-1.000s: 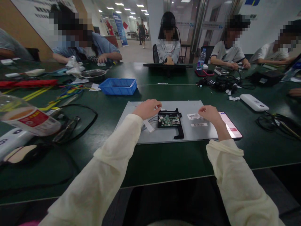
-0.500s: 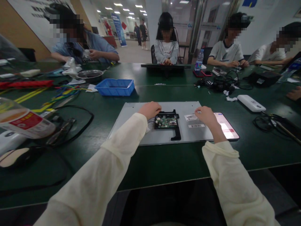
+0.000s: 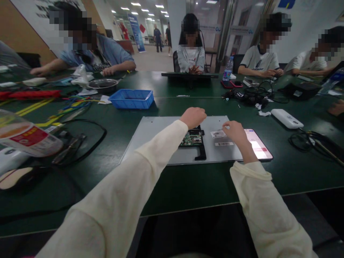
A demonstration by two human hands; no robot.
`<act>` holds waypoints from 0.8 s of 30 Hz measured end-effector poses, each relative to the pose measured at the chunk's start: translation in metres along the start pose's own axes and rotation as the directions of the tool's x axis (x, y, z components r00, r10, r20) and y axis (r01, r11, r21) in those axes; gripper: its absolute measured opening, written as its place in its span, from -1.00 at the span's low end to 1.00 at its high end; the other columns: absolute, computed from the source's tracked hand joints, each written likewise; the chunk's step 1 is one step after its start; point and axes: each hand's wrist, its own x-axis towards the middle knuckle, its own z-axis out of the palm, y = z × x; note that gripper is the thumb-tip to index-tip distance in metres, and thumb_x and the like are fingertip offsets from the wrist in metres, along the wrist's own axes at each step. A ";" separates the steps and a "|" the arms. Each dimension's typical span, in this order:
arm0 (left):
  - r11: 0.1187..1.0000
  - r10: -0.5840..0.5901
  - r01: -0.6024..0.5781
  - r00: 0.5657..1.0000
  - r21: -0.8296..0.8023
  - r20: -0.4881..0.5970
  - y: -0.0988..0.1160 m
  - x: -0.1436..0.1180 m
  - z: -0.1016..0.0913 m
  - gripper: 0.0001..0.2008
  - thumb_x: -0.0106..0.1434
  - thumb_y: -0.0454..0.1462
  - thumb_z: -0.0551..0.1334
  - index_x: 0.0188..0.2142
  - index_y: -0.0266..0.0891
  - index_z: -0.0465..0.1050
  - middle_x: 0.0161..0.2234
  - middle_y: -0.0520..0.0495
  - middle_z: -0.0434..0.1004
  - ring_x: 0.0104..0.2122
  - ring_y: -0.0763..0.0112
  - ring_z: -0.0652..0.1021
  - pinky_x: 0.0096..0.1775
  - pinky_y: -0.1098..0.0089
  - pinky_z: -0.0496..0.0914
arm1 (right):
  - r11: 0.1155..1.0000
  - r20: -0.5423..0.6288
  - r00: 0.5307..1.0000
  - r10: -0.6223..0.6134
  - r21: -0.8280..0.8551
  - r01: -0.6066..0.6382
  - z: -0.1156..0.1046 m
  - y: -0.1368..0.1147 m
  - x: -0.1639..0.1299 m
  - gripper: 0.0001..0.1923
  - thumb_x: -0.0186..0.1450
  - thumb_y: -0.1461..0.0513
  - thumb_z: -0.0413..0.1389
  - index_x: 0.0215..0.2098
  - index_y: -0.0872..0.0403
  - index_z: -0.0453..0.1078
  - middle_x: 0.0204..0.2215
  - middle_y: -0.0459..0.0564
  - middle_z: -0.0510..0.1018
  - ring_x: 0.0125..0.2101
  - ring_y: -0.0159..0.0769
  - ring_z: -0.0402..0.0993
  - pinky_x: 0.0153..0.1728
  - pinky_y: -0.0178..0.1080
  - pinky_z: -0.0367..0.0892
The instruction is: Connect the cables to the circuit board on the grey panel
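Inside a room with glass doors, you sit at the near edge of a dark-green counter, a co-worker seated across its far edge. Just in from the near edge, a flat grey panel lies with its long axis running left to right, roughly along that edge. A blue tray stands farther back and to the left, with bare counter between it and the panel; a lit phone lies at the panel's right end.

On the panel's middle rests a black bracket, one leg pointing toward the counter's near edge, with a green circuit board beside that leg. Your left grip is at the bracket's far side, so the board lies on the near-edge side of it, partly covered by your wrist; of your two hands, the left is the nearer. Its fingers bend downward, and whether they hold or touch anything cannot be told from here. Your right grip is over the panel's right part, thumb and forefinger drawn together by a white label; whether anything is pinched there is too small to tell. Nearer you lies a barcode strip.
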 end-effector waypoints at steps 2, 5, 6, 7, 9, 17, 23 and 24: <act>0.999 0.038 -0.039 0.999 0.012 0.028 0.013 0.013 0.005 -0.75 0.26 -0.42 0.07 -0.31 -0.37 0.55 -0.24 -0.27 0.55 -0.22 0.26 0.54 -0.31 0.36 0.31 | 1.000 0.011 1.000 -0.010 -0.015 0.010 0.002 0.000 0.001 -0.72 0.25 0.25 0.02 -0.16 0.13 0.51 -0.16 0.16 0.55 -0.12 -0.14 0.46 -0.09 -0.22 0.27; 0.999 0.053 -0.051 0.993 -0.020 0.108 0.022 0.021 0.014 -0.75 0.25 -0.40 0.08 -0.31 -0.36 0.56 -0.24 -0.28 0.57 -0.21 0.25 0.56 -0.29 0.35 0.33 | 0.999 0.025 0.999 -0.024 -0.029 0.025 0.004 -0.002 0.001 -0.72 0.26 0.23 0.03 -0.16 0.14 0.51 -0.16 0.18 0.55 -0.13 -0.14 0.46 -0.12 -0.23 0.27; 0.998 0.049 -0.044 0.991 -0.044 0.124 0.022 0.020 0.015 -0.74 0.26 -0.37 0.07 -0.31 -0.33 0.56 -0.23 -0.27 0.57 -0.21 0.25 0.56 -0.28 0.35 0.34 | 0.999 0.026 0.999 -0.026 -0.030 0.027 0.005 -0.003 0.000 -0.71 0.26 0.22 0.03 -0.15 0.13 0.51 -0.16 0.18 0.55 -0.14 -0.14 0.46 -0.12 -0.23 0.27; 0.997 0.042 -0.033 0.990 -0.073 0.131 0.020 0.018 0.016 -0.73 0.27 -0.35 0.06 -0.29 -0.31 0.56 -0.22 -0.24 0.57 -0.20 0.26 0.56 -0.26 0.36 0.35 | 0.999 0.025 0.999 -0.028 -0.030 0.028 0.005 -0.003 0.001 -0.71 0.26 0.21 0.03 -0.15 0.13 0.51 -0.16 0.18 0.55 -0.14 -0.14 0.46 -0.13 -0.24 0.27; 0.990 0.013 0.004 0.993 -0.139 0.119 0.011 0.011 0.013 -0.71 0.28 -0.31 0.04 -0.23 -0.25 0.56 -0.19 -0.19 0.58 -0.18 0.28 0.55 -0.23 0.37 0.36 | 0.999 0.017 0.999 -0.037 -0.026 0.037 0.005 -0.004 0.001 -0.71 0.26 0.22 0.02 -0.14 0.12 0.50 -0.15 0.17 0.54 -0.14 -0.15 0.46 -0.12 -0.23 0.27; 0.921 -0.208 0.264 0.955 -0.285 0.212 -0.049 -0.056 -0.014 -0.67 0.21 -0.19 0.08 -0.14 -0.21 0.53 -0.19 -0.08 0.58 -0.22 0.30 0.54 -0.19 0.42 0.36 | 0.956 -0.032 0.958 -0.286 0.058 0.288 0.013 -0.011 0.003 -0.66 0.29 0.25 0.00 -0.02 0.18 0.41 -0.04 0.17 0.49 0.00 -0.14 0.35 0.06 -0.16 0.18; 0.826 -0.376 0.486 0.852 -0.285 0.365 -0.091 -0.116 0.002 -0.52 0.12 0.01 0.13 -0.07 -0.19 0.47 -0.17 -0.12 0.56 -0.19 0.23 0.54 -0.17 0.40 0.36 | 0.931 -0.010 0.933 -0.359 0.068 0.359 0.023 -0.022 0.003 -0.64 0.31 0.24 0.00 0.05 0.16 0.36 0.03 0.14 0.45 0.04 -0.15 0.31 0.07 -0.16 0.16; 0.810 -0.403 0.515 0.836 -0.280 0.373 -0.095 -0.124 0.005 -0.48 0.10 0.05 0.14 -0.06 -0.21 0.46 -0.16 -0.15 0.55 -0.18 0.20 0.53 -0.15 0.38 0.36 | 0.929 -0.006 0.931 -0.365 0.055 0.365 0.024 -0.024 0.003 -0.65 0.32 0.24 0.00 0.04 0.15 0.37 0.02 0.14 0.45 0.04 -0.15 0.31 0.06 -0.17 0.17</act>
